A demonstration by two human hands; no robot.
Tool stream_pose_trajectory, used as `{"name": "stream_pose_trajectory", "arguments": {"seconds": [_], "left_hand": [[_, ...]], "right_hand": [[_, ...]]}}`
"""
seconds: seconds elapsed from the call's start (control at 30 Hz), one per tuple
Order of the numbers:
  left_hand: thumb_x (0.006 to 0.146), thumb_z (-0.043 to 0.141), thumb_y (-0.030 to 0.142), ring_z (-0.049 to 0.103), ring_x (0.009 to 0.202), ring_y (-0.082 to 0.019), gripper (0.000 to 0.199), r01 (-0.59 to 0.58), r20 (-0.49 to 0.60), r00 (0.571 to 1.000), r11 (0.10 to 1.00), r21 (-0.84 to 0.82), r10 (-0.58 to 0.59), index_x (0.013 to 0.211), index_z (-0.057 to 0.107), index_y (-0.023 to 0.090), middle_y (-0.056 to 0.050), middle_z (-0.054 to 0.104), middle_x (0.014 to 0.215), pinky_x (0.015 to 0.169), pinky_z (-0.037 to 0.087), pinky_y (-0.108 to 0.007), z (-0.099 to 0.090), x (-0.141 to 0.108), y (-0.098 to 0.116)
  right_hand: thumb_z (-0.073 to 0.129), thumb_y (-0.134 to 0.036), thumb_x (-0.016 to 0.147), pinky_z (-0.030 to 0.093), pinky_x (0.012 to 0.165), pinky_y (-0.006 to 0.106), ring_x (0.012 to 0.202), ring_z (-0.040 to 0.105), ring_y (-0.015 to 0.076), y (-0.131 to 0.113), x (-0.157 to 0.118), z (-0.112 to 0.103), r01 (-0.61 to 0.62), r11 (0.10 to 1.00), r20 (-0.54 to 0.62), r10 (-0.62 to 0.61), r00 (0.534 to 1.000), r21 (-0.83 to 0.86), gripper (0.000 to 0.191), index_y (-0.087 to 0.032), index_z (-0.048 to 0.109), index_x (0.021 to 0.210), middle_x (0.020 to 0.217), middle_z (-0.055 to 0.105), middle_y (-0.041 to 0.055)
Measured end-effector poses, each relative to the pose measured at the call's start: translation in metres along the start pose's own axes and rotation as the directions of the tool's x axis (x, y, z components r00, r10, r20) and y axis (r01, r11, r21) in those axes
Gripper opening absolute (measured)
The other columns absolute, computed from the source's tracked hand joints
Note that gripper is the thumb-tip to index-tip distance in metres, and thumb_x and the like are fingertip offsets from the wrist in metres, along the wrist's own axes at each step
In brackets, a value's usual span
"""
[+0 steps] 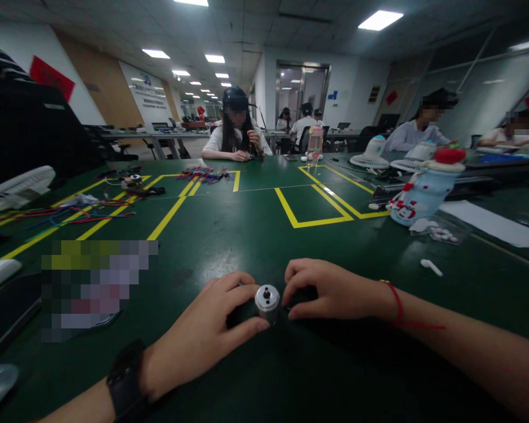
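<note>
A small silver motor (267, 301) stands upright on the green table, its round end face up with a short dark shaft and small holes. My left hand (218, 314), with a black watch on its wrist, is closed round the motor's left side between thumb and fingers. Just right of the motor rests my right hand (320, 289), a red string on its wrist. Its fingers are bent, and a gap shows between thumb and forefinger. It looks apart from the motor; the dark space inside its fingers is hard to make out.
Yellow tape (324, 223) marks the green table (229, 247). Coloured wires (207, 174) lie at the far left. On the right stand a light-blue bottle (425, 194) and a white earbud (431, 268). A co-worker (235, 132) sits opposite.
</note>
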State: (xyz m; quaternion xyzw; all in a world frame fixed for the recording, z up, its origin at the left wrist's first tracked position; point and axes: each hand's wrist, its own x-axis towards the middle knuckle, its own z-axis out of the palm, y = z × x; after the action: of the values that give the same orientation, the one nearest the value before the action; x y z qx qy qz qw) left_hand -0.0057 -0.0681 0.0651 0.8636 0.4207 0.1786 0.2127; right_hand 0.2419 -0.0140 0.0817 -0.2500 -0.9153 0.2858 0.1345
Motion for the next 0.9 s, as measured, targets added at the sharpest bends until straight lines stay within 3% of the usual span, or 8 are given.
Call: {"name": "stream_pose_trajectory", "arguments": {"seconds": [0.1,0.17,0.23,0.43,0.57,0.67,0.8,0.9], "left_hand": [[0.091,0.059,0.036,0.053,0.100,-0.024,0.017,-0.002,-0.008,1.000,1.000,0.000,0.002,0.104,0.060,0.025,-0.004,0.056,0.112,0.087,0.043,-0.039,0.000,-0.001,-0.001],[0.091,0.059,0.037,0.053,0.101,-0.024,0.019,-0.002,-0.014,1.000,1.000,-0.002,0.002,0.106,0.059,0.026,-0.004,0.056,0.113,0.087,0.044,-0.039,0.000,0.000,-0.002],[0.091,0.060,0.037,0.053,0.102,-0.024,0.020,-0.008,-0.026,1.000,1.000,-0.002,0.008,0.108,0.059,0.027,-0.004,0.056,0.114,0.088,0.044,-0.039,0.003,0.001,-0.002],[0.091,0.059,0.035,0.052,0.104,-0.025,0.021,-0.026,-0.039,0.999,1.000,0.008,0.027,0.111,0.059,0.029,-0.003,0.055,0.114,0.090,0.042,-0.040,0.016,0.010,-0.001],[0.091,0.059,0.036,0.053,0.101,-0.024,0.020,-0.020,-0.023,1.000,1.000,0.008,0.020,0.109,0.059,0.027,-0.004,0.056,0.113,0.088,0.043,-0.038,0.014,0.013,0.003],[0.091,0.060,0.036,0.053,0.099,-0.024,0.018,-0.013,-0.008,1.000,1.000,0.005,0.013,0.106,0.060,0.026,-0.004,0.056,0.112,0.087,0.043,-0.037,0.011,0.013,0.004],[0.091,0.058,0.037,0.053,0.099,-0.024,0.019,-0.007,-0.006,1.000,1.000,-0.010,0.007,0.106,0.060,0.025,-0.004,0.056,0.111,0.087,0.043,-0.038,0.008,0.011,0.001],[0.091,0.058,0.038,0.053,0.099,-0.024,0.020,-0.010,-0.015,1.000,1.000,-0.021,0.009,0.107,0.061,0.026,-0.004,0.056,0.112,0.088,0.044,-0.038,0.008,0.009,-0.001]], "right_hand": [[0.067,-0.030,0.081,0.045,0.074,0.027,0.082,0.055,0.0134,-0.007,0.003,0.001,-0.003,0.998,-0.155,0.012,0.988,0.057,0.016,-0.018,0.070,0.091,0.091,0.059,0.0034],[0.066,-0.032,0.082,0.045,0.073,0.027,0.081,0.055,0.0132,-0.015,0.007,0.001,0.008,0.994,-0.309,0.025,0.951,0.105,0.018,-0.018,0.070,0.093,0.091,0.059,0.0033],[0.066,-0.032,0.083,0.045,0.073,0.026,0.082,0.055,0.0130,-0.022,0.009,0.003,0.036,0.992,-0.387,0.014,0.922,0.120,0.018,-0.019,0.070,0.094,0.092,0.058,0.0032],[0.063,-0.026,0.085,0.044,0.078,0.027,0.085,0.056,0.0136,-0.026,0.001,0.010,0.044,0.995,-0.301,-0.015,0.954,0.091,0.015,-0.021,0.070,0.097,0.092,0.060,0.0033],[0.065,-0.035,0.082,0.045,0.067,0.025,0.076,0.055,0.0121,-0.017,-0.003,-0.001,-0.005,0.981,-0.338,0.071,0.939,0.193,0.025,-0.020,0.068,0.102,0.097,0.061,0.0044],[0.062,-0.040,0.083,0.044,0.063,0.026,0.072,0.055,0.0126,0.010,-0.004,-0.014,-0.113,0.953,-0.472,0.240,0.848,0.282,0.027,-0.018,0.068,0.098,0.092,0.064,0.0048],[0.063,-0.041,0.080,0.042,0.060,0.027,0.065,0.053,0.0135,0.066,-0.006,-0.025,-0.279,0.887,-0.620,0.457,0.637,0.367,0.029,-0.015,0.069,0.088,0.075,0.064,0.0032],[0.056,-0.043,0.083,0.040,0.055,0.027,0.059,0.051,0.0122,0.094,-0.008,-0.027,-0.322,0.855,-0.643,0.518,0.564,0.407,0.034,-0.012,0.067,0.089,0.075,0.063,0.0047]]}}
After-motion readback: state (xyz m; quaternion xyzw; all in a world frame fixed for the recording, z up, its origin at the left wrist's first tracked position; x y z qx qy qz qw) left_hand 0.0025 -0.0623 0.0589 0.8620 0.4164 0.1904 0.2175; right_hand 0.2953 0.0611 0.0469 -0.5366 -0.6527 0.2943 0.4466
